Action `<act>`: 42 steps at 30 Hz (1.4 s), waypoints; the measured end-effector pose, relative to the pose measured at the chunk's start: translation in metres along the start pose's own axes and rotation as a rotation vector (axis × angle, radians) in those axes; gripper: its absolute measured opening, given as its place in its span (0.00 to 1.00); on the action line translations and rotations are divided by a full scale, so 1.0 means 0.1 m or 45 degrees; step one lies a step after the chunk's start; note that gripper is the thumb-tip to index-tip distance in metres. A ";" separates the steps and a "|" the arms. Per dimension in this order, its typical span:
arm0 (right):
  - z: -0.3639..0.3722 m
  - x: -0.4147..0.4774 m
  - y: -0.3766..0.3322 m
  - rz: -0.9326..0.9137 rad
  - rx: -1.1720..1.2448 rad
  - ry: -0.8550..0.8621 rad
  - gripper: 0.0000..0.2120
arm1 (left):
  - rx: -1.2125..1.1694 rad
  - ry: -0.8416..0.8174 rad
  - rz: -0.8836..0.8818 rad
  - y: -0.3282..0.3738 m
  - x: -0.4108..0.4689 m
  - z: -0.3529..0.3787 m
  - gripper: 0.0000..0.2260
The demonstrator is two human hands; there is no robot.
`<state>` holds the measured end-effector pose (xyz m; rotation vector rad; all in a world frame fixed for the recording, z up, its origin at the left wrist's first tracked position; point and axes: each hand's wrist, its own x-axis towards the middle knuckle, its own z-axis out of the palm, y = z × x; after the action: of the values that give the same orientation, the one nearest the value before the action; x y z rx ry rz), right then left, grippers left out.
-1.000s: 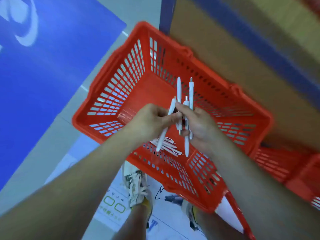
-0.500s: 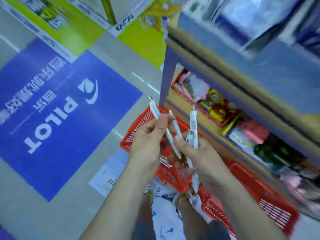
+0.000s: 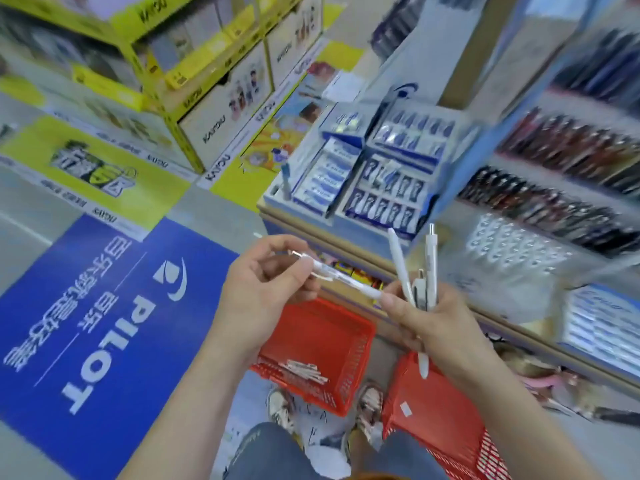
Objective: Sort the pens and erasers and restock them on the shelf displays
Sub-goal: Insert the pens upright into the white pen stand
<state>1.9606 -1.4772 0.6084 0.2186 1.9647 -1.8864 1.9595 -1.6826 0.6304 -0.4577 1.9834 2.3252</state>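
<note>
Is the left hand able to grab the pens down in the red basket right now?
Probably not: the left hand pinches a white pen, and the loose pens lie low in the red basket, uncovered.

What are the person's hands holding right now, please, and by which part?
The left hand pinches a single white pen near its clip end; the right hand grips a bundle of white pens round their middles, ends pointing up.
</note>
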 end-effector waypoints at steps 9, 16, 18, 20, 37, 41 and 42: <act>-1.00 -0.38 -0.17 -0.023 0.177 0.451 0.16 | 0.211 -0.132 0.168 0.44 -0.11 1.02 0.06; -1.85 -0.52 0.09 0.018 0.556 0.628 0.08 | 0.712 -0.245 0.397 0.29 0.11 1.87 0.11; -1.95 -0.51 0.16 -0.016 0.490 0.689 0.06 | 0.831 -0.296 0.472 0.21 0.19 2.06 0.11; -2.01 -0.47 0.23 -0.027 0.410 0.736 0.06 | 0.953 -0.348 0.566 0.13 0.28 2.22 0.06; -1.99 -0.09 0.63 0.121 0.529 0.917 0.05 | 1.603 -0.673 0.694 -0.34 0.61 2.67 0.05; -2.03 -0.06 0.67 0.129 0.502 0.916 0.04 | 1.644 -0.712 0.709 -0.36 0.61 2.69 0.06; -2.03 -0.06 0.68 0.129 0.505 0.916 0.04 | 1.666 -0.734 0.712 -0.37 0.60 2.68 0.06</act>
<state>1.9553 -1.2713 0.5486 1.2327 1.8774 -2.3147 1.8594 -1.4244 0.6153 0.7973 2.7990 0.6171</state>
